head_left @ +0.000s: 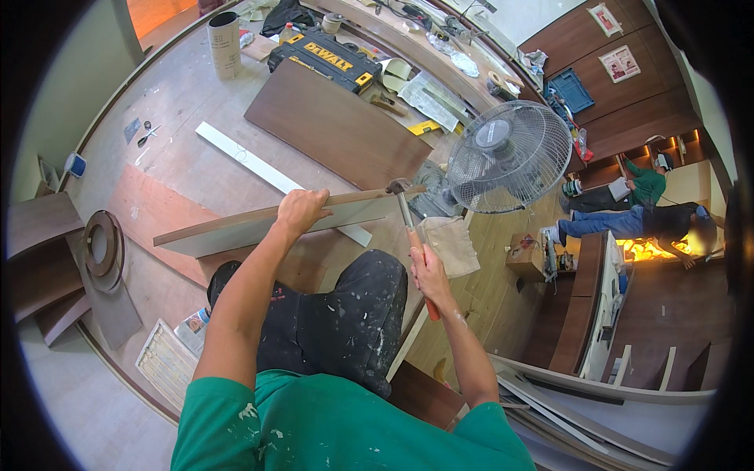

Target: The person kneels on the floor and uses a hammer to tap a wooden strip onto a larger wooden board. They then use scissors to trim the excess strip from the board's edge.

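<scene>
My left hand [303,212] is closed over the upper edge of a long board [228,228], which stands on its narrow side across my knees' front. Its top edge is brown wood and the face toward me is pale. In my right hand [430,275] is a claw hammer [407,212] with an orange grip and a metal shaft. The hammer's head is at the board's right end; I cannot tell if it touches. Beyond the board lie a wide brown panel [330,122] and a narrow white strip [247,157], which passes behind the board.
A standing fan [510,157] is close on the right, beside a cloth [450,245]. Farther back are a black and yellow tool case [326,61] and a cardboard tube [225,47]. Scissors [147,135] lie at left. Two people [648,188] [667,224] are at far right.
</scene>
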Motion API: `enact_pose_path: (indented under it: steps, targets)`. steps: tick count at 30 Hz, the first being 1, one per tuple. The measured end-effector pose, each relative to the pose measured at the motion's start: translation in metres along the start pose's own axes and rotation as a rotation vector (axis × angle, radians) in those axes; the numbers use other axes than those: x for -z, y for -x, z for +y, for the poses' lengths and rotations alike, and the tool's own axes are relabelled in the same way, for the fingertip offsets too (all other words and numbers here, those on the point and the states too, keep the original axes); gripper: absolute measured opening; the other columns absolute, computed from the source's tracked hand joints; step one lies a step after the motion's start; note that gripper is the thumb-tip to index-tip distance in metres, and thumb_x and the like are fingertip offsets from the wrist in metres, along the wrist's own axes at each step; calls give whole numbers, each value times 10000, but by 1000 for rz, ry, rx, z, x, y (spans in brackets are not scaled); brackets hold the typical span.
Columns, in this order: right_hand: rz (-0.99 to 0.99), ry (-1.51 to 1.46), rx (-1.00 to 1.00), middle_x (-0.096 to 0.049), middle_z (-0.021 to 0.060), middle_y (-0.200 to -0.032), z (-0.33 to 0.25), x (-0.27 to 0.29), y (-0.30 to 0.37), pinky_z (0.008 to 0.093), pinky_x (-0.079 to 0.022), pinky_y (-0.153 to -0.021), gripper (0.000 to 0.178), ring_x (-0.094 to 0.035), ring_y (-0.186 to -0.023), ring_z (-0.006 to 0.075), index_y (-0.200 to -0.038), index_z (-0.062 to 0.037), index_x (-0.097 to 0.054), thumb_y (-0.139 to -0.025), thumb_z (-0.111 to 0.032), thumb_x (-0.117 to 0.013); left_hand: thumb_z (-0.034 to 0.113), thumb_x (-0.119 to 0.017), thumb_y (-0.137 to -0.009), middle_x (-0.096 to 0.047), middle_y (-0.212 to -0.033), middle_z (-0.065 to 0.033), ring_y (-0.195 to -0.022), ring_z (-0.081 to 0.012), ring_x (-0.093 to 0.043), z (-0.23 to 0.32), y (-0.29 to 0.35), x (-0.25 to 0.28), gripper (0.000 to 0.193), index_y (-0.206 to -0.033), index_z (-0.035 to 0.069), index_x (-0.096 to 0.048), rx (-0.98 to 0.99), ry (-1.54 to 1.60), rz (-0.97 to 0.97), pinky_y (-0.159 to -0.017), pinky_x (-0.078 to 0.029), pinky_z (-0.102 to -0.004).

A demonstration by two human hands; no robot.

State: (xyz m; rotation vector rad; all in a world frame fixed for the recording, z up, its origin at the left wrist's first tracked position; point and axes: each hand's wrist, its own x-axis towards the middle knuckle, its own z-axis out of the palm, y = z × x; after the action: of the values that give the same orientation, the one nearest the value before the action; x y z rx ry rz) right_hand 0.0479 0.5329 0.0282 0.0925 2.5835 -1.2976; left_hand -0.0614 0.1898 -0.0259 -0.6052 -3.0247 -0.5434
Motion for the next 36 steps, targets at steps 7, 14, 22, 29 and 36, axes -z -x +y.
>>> enact_pose_path:
  steps: [7, 14, 22, 29, 36]
  targets:
    - [40, 30, -39, -548, 69, -661, 4, 3, 2, 388, -443, -567, 415, -554, -590, 191, -918, -24, -545, -1075, -408, -534, 477, -751, -864, -691, -729, -156, -762, -357, -712, 1, -2, 2, 447, -900, 56, -606, 5, -18, -20, -694, -544, -463]
    - [41, -147, -127, -506, -29, -654, -1, 12, 3, 248, -378, -426, 382, -469, -466, 67, -1060, -45, -585, -1100, -416, -503, 478, -748, -866, -688, -732, -160, -769, -366, -711, 0, 0, 0, 452, -895, 51, -602, 4, -13, -23, -696, -543, -469]
    - [35, -149, -142, -499, -26, -649, 1, 16, -5, 250, -372, -412, 397, -447, -449, 64, -1084, -40, -588, -1106, -423, -485, 463, -748, -870, -690, -753, -164, -786, -368, -710, -1, -1, 7, 433, -907, 54, -612, 14, 15, -16, -709, -541, -473]
    - [137, -209, -183, -490, -27, -642, 9, 22, -13, 242, -364, -400, 406, -441, -429, 60, -1085, -38, -590, -1109, -426, -474, 472, -740, -874, -694, -763, -161, -793, -375, -708, -1, -1, 4, 440, -929, 54, -613, -6, 14, -1, -711, -537, -478]
    - [140, -202, -180, -498, -29, -640, 6, 25, -15, 237, -369, -400, 401, -446, -432, 59, -1051, -45, -590, -1100, -431, -496, 487, -732, -877, -691, -744, -143, -799, -363, -711, 0, 0, 5, 442, -917, 69, -595, -2, -1, -1, -716, -538, -464]
